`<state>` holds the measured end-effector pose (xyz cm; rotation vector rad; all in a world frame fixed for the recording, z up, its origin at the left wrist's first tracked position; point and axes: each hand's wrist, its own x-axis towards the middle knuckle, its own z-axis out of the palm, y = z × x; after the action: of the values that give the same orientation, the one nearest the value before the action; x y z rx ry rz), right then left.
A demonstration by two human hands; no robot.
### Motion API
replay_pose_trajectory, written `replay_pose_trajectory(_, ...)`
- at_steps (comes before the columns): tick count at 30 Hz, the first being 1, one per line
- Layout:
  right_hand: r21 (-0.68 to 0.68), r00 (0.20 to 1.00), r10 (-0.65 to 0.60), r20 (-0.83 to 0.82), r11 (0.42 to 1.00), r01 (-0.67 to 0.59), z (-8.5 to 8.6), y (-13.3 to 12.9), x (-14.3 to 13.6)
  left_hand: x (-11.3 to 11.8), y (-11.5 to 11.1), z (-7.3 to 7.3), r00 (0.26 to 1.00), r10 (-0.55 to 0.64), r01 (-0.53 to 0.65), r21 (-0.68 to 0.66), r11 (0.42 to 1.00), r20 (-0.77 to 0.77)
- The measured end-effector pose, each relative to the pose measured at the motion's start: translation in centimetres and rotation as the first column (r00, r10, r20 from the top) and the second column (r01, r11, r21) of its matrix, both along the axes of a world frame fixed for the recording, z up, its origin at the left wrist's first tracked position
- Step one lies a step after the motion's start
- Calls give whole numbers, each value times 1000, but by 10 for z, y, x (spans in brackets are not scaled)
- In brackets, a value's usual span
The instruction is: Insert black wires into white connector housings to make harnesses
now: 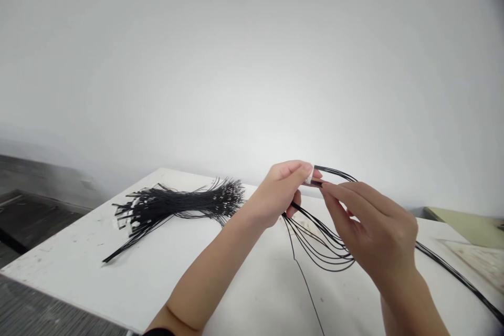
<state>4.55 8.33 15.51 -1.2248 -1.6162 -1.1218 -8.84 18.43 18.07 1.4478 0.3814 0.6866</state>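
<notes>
My left hand (pixel 286 189) is closed on a small white connector (pixel 310 174), which shows at its thumb tip. Black wires (pixel 334 171) run from the connector over to the right. My right hand (pixel 370 220) pinches the end of a black wire (pixel 316 183) at the connector's lower right side. Below my left hand, several looped black wires (pixel 323 252) hang and curve behind my right hand. One thin wire trails down toward the bottom edge.
A large bundle of black wires (pixel 185 202) with white connectors at its left end lies on the white table (pixel 71 273). More black wires (pixel 457 270) stretch to the lower right. A greenish board (pixel 464 226) is at the right, with a pale wall behind.
</notes>
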Motion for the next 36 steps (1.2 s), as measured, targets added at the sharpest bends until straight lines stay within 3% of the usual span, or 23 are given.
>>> replay_pose_trajectory(15, -3, 997, -56, 43, 998, 56, 0, 3, 2, 5, -1, -6, 1000, -5, 6, -61, 998, 19)
replay_pose_trajectory(22, -29, 998, -22, -50, 999, 20, 7, 0, 8, 4, 4, -6, 997, 21, -17, -62, 998, 75)
replay_pose_trajectory(24, 42, 991, -58, -118, 997, 63, 10, -10, 9, 3, 7, -4, 987, 94, -83, -85, 993, 128)
replay_pose_trajectory(26, 82, 952, -54, -301, 993, 82, 12, -24, 9, 2, 10, -1, 958, 195, -166, -144, 975, 212)
replay_pose_trajectory(28, 40, 855, -2, -519, 999, 26, 12, -37, 8, 0, 11, 3, 906, 299, -231, -242, 942, 300)
replay_pose_trajectory(30, -81, 772, 29, -635, 991, -103, 11, -46, 6, -1, 12, 7, 843, 398, -270, -356, 895, 361)
replay_pose_trajectory(32, -282, 759, 0, -651, 929, -242, 11, -47, 5, -1, 13, 8, 780, 480, -292, -446, 846, 401)
replay_pose_trajectory(36, -650, 796, -124, -592, 657, -381, 5, -32, -1, -1, 12, 7, 701, 538, -268, -526, 807, 469)
